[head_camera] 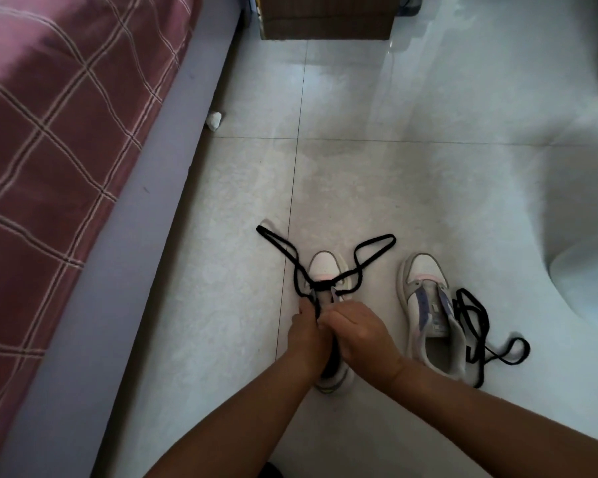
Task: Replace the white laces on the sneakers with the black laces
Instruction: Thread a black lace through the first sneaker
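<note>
Nearest the camera, two bare forearms reach forward over a pale tiled floor (411,167). The left hand (306,334) and the right hand (354,334) meet over the left sneaker (325,267), knuckles almost touching. Both have curled fingers and pinch the black lace (373,244) at the eyelet rows in the middle of the shoe, the left thumb lying along the strand. Most of that sneaker's opening and heel is hidden under the hands; its white toe with a pink band points away.

The lace crosses the lowest eyelets as a short bar, and its two free ends run out beyond the toe: one long narrow loop lies on the floor to the far left, the other loops out to the far right.

Just to the right stands the right sneaker (428,312), toe pointing away, white and grey with purple eyelet strips and an open tongue, no lace in its eyelets. A small label shows inside the tongue, too blurred to read. A second black lace (477,322) lies in a loose tangle on the floor, touching its right side.

No brand mark or writing can be read on either shoe.

Along the left runs a bed (49,150) with a maroon checked cover and a lilac side. A crumpled white scrap (214,120) lies by its edge. At the far end stands a brown cardboard box (328,17)
</note>
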`<state>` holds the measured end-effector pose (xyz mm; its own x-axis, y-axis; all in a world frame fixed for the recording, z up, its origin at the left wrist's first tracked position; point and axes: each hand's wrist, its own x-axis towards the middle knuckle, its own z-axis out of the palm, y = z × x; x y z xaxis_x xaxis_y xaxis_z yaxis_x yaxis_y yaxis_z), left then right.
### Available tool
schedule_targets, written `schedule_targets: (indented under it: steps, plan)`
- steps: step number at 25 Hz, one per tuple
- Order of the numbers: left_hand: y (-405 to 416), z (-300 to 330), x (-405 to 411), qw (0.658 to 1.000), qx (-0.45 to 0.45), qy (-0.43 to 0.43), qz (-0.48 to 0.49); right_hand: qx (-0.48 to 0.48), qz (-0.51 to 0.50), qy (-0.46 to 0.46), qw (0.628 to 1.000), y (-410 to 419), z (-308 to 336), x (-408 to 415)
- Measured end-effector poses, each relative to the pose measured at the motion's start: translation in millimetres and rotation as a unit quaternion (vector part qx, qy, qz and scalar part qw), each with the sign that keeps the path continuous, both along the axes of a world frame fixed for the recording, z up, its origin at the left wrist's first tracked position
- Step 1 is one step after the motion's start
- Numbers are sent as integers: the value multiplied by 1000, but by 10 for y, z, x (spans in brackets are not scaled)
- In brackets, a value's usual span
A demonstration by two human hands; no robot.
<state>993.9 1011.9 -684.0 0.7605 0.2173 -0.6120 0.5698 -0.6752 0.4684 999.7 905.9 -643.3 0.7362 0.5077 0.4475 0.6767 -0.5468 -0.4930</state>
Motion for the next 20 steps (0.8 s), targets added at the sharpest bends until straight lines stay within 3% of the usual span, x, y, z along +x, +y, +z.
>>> schedule_targets:
  steps: [3, 6, 8, 10, 12, 14, 17, 20]
  plan:
    - [11, 54, -32, 997, -54, -4, 46, 54, 21, 13, 998, -61, 223, -120]
    - [-45, 128, -51, 999, -16, -6, -39, 45, 89, 32, 994, -274, 287, -146]
    - [-39, 175, 30, 983, 74, 28, -166, 30, 44, 148, 988, -392, 235, -46]
    - [-1, 308, 142, 968, 95, 21, -230, 79, -75, 326, 939, -483, 211, 110]
    - [82, 431, 221, 978, 15, -68, -199, 146, -130, 411, 890, -504, 197, 289]
    - [96, 583, 222, 976, -94, -152, -127, 176, -129, 420, 881, -508, 241, 395]
    - [34, 775, 199, 957, -242, -155, -31, 188, -97, 426, 879, -500, 306, 473]
    - [15, 834, 239, 960, -217, -180, 7, 214, -82, 459, 858, -481, 310, 507]
